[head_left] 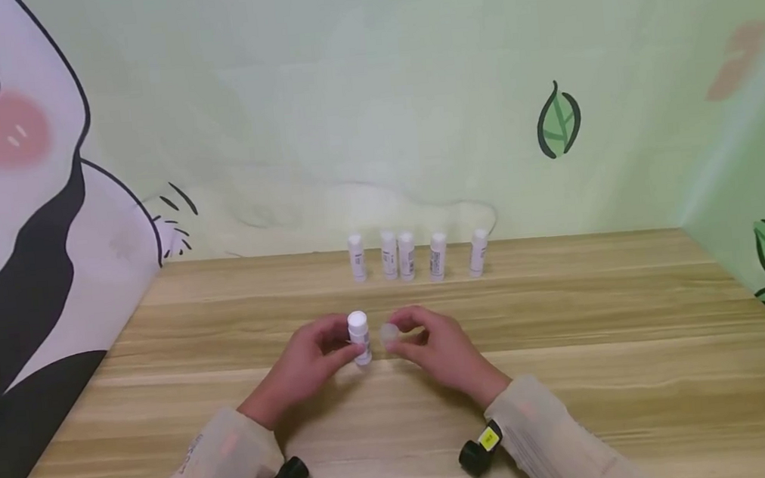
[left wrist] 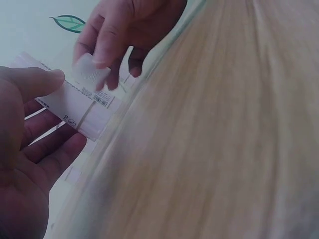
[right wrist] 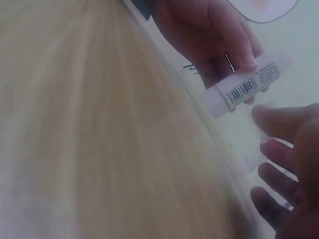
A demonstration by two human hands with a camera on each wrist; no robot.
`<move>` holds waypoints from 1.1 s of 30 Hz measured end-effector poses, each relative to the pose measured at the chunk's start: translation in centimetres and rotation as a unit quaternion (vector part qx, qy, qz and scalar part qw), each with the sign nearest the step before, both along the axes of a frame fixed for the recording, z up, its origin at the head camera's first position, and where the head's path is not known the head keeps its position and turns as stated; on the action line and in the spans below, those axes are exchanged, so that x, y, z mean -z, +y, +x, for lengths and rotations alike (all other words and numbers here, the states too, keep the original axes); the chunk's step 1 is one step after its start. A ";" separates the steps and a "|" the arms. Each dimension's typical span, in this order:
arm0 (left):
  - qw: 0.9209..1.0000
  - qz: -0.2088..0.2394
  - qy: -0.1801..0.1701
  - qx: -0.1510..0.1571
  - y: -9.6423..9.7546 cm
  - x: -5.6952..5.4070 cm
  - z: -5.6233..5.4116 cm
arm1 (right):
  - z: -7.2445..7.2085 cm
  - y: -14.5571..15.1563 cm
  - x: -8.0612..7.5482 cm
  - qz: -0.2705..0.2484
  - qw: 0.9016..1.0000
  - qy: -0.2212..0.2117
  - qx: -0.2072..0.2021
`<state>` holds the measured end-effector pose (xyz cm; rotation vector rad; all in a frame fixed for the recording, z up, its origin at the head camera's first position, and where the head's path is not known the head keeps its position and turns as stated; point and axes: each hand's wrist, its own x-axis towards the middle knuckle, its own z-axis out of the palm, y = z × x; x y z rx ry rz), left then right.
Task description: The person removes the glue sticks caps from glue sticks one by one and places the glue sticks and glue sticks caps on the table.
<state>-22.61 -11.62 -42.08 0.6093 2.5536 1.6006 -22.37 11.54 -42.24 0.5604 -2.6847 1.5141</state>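
In the head view my left hand [head_left: 304, 361] holds a white glue stick [head_left: 359, 330] upright between thumb and fingers, its rounded white top bare. A barcode label on this glue stick [right wrist: 245, 89] shows in the right wrist view. Just to the right, my right hand [head_left: 445, 349] pinches a small translucent cap [head_left: 388, 334] between thumb and fingertips. The cap [left wrist: 91, 72] looks ribbed in the left wrist view and stands apart from the glue stick in the head view.
Several more white glue sticks [head_left: 389, 256] stand upright in a loose row near the back of the wooden table [head_left: 587, 312]. Behind them rises a pale green wall [head_left: 277, 127] with leaf drawings, and a large panda picture [head_left: 114, 217] is at the left.
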 end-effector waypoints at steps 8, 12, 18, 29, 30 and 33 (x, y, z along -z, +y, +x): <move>1.000 0.000 -0.011 0.006 0.2 0.0 -0.3 | -0.2 0.2 0.2 0.038 0.999 -0.017 0.004; 1.000 0.000 -0.010 0.006 0.3 -0.2 -0.3 | -0.3 0.3 0.1 0.046 0.999 -0.013 0.003; 1.000 -0.002 -0.016 0.007 0.3 -0.2 -0.1 | -0.2 0.4 0.4 0.052 0.999 -0.004 -0.008; 1.000 0.005 -0.011 0.011 0.3 0.1 -0.1 | 0.0 0.2 0.2 0.084 0.996 0.006 -0.021; 1.000 0.005 -0.010 0.011 0.3 0.2 -0.1 | 0.0 0.2 0.2 0.088 0.996 0.006 -0.021; 1.000 0.005 -0.009 0.010 0.2 0.2 -0.1 | 0.1 0.1 0.1 0.097 0.995 0.003 -0.019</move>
